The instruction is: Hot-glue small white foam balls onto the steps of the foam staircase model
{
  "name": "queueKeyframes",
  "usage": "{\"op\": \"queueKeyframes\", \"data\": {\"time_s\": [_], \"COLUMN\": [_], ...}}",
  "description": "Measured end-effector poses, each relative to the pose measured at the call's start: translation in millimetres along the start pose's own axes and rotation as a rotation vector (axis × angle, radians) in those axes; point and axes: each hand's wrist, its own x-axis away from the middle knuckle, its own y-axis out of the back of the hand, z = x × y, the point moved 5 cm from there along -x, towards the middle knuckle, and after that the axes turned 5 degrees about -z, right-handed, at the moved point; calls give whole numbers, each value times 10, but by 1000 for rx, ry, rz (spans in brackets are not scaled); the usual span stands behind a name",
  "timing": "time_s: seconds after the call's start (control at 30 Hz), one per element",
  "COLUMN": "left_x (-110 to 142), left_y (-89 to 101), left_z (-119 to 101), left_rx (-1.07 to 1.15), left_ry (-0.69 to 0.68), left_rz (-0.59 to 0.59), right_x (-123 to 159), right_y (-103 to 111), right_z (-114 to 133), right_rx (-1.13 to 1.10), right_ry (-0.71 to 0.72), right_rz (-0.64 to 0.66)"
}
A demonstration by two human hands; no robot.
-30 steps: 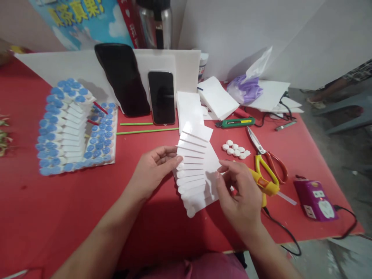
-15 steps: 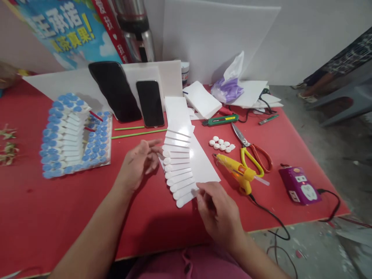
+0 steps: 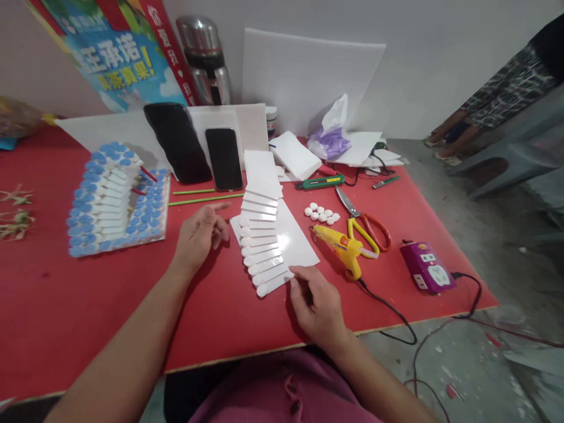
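White strips (image 3: 263, 241) (fanned), right hand (image 3: 318, 302) close, left hand (image 3: 199, 238) near

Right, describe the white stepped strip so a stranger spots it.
On the red table, look between the left hand and right hand. The white stepped strip lies there, overlapping a white sheet. Unlike the blue-studded model further left, it is all white, with discs along its left edge.

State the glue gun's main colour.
The glue gun is mostly yellow, best seen in the head view.
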Motion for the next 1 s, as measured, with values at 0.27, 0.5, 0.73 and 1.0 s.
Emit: {"op": "queueKeyframes", "data": {"time_s": [0.27,0.5,0.73,1.0], "left_x": [-8,0,98,166], "left_y": [-19,-75,-166,-123], "left_z": [6,101,78,-39], "left_rx": [-29,8,157,286], "left_ry": [18,138,192,201], "left_rz": [61,196,333,339], "right_x": [0,-208,-443,-580], "right_y": [-20,-167,-334,-304], "right_z": [-69,-69,-232,-259], "right_rx": [-21,48,-9,-120], "right_ry": [-98,-125,-325,-442], "right_rz": [-42,20,163,147]}}
